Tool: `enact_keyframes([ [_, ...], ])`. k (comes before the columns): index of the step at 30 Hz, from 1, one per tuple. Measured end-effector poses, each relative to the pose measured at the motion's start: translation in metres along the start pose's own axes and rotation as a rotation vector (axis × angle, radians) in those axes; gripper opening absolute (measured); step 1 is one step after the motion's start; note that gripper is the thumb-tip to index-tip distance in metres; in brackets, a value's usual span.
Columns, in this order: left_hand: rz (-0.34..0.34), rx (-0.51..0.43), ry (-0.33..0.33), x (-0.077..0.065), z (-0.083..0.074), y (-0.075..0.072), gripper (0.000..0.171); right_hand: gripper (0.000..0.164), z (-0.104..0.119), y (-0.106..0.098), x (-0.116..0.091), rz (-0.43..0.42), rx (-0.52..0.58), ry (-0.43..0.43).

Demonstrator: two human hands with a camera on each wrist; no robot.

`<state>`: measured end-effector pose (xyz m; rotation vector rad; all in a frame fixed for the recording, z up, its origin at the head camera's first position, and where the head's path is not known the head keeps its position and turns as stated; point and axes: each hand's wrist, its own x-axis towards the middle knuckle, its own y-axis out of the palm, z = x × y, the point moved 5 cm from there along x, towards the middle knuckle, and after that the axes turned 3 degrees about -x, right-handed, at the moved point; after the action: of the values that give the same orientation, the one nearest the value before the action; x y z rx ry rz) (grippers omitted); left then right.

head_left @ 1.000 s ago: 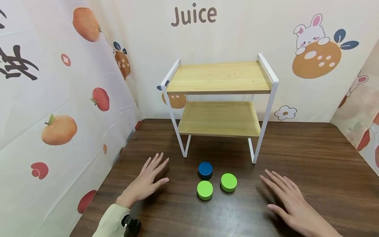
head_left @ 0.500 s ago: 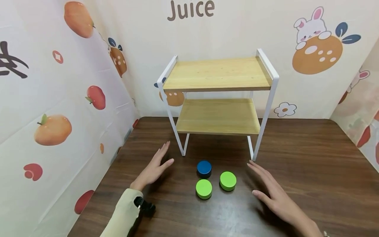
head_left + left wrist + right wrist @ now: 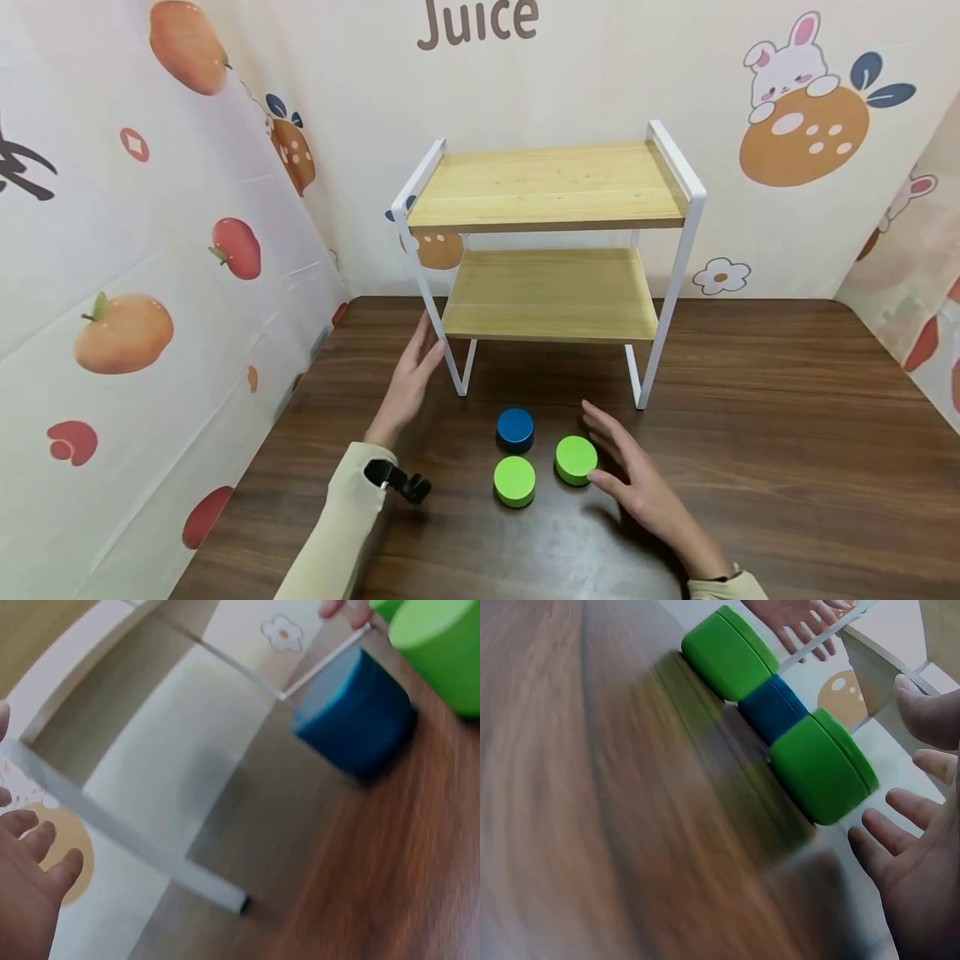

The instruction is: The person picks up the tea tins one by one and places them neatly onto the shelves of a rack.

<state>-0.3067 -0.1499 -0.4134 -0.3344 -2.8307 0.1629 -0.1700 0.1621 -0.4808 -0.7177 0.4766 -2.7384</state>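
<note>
My left hand (image 3: 408,379) is beside the front left leg of a two-tier shelf (image 3: 551,292), its fingers extended; whether it touches the leg I cannot tell. My right hand (image 3: 633,483) hovers with spread fingers just right of a green round container (image 3: 576,460), holding nothing. A second green container (image 3: 514,481) stands to the left and nearer me. Behind that one is a blue round container (image 3: 515,429). In the right wrist view, the nearer green container (image 3: 825,769) lies just beyond my fingers. The left wrist view shows the blue container (image 3: 356,712) to the right of the shelf leg.
The shelf has pale wooden boards in a white frame and stands on a dark wooden table (image 3: 772,433). A fabric backdrop (image 3: 570,83) printed with fruit and a rabbit hangs behind it. Another printed cloth (image 3: 172,433) runs along the left side.
My left hand has moved forward and right to the shelf's left leg. My right hand has come left, close to the right green container. The containers stay where they were.
</note>
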Motion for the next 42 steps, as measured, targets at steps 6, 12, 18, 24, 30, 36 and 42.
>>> enact_keyframes([
  [6,-0.045,-0.091,0.03,0.004,-0.009,0.015,0.063,0.081,-0.006,0.006,-0.001,0.02,0.059,0.022],
  [12,-0.11,-0.066,0.073,0.012,-0.011,0.019,0.061,0.086,-0.009,0.007,-0.001,0.032,0.093,0.058],
  [18,-0.15,-0.03,0.07,0.015,-0.011,0.017,0.058,0.091,-0.01,0.012,-0.004,0.062,0.117,0.081],
  [24,-0.137,-0.004,0.096,0.016,-0.012,0.018,0.057,0.091,-0.013,0.013,-0.003,0.061,0.128,0.081],
  [30,-0.141,0.035,0.054,0.016,-0.014,0.016,0.056,0.091,-0.015,0.015,-0.003,0.059,0.095,0.098],
  [36,-0.15,0.032,0.027,0.016,-0.017,0.015,0.055,0.089,-0.015,0.017,-0.002,0.06,0.07,0.11],
  [42,-0.159,0.036,0.039,0.02,-0.02,0.012,0.052,0.089,-0.013,0.014,-0.001,0.051,0.053,0.099],
])
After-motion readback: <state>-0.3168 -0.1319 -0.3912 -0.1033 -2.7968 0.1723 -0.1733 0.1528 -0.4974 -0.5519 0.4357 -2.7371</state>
